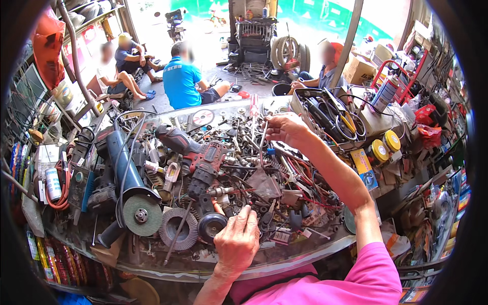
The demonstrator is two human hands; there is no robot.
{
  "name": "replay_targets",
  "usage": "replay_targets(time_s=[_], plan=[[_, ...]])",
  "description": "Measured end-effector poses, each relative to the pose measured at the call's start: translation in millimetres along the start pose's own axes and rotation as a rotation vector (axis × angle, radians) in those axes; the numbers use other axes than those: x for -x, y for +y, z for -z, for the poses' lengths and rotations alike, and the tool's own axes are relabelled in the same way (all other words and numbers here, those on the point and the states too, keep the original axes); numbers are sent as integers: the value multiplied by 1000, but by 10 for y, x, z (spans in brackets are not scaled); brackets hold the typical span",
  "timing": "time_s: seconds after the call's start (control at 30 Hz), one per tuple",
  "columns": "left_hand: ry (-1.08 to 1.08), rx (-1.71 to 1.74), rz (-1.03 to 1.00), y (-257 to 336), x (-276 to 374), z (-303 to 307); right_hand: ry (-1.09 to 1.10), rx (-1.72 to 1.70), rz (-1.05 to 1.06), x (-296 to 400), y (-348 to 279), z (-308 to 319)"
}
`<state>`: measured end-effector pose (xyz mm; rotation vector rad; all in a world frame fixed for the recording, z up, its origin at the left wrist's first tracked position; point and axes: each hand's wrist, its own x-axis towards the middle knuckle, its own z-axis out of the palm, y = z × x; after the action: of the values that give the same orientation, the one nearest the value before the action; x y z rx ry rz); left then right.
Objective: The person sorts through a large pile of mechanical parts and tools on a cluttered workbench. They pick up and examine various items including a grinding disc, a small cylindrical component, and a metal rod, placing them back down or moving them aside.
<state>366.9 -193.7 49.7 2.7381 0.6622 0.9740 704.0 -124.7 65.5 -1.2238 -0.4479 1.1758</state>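
Observation:
My right hand (286, 129) reaches across the glass-topped counter and pinches the upper end of a thin bent metal rod (262, 144). The rod slants down into a heap of loose hardware. Nearer the front edge, my left hand (239, 235) rests palm down, its fingertips among small parts; what lies under them is hidden. Beside it are a black round wheel (212, 226) and a flap disc (179, 230) with a screwdriver (178, 233) lying across it. A red and black cordless drill (207, 158) lies left of the rod. A small clear plastic bag (264, 184) sits between my hands.
A blue angle grinder (127, 164) with a cutting disc lies on the left. A metal tray of tools (331, 114) stands back right, near yellow-lidded tins (377, 151) and a spray can (385, 93). Several people sit beyond the counter, one in a blue shirt (181, 82).

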Motion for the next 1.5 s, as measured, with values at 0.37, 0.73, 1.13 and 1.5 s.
replay_targets(time_s=[0.37,0.73,1.13,1.5], plan=[[-15,-41,4,9,-7,-14,-112,67,100,-104,-63,-264],[-29,-45,5,14,-20,-21,-397,-459,35,-14,-167,-236],[-11,28,75,35,-74,14,-447,156,517,1149,-231,-770],[-69,1466,764,-7,-93,279,-822,1152,1657,2112,505,-837]])
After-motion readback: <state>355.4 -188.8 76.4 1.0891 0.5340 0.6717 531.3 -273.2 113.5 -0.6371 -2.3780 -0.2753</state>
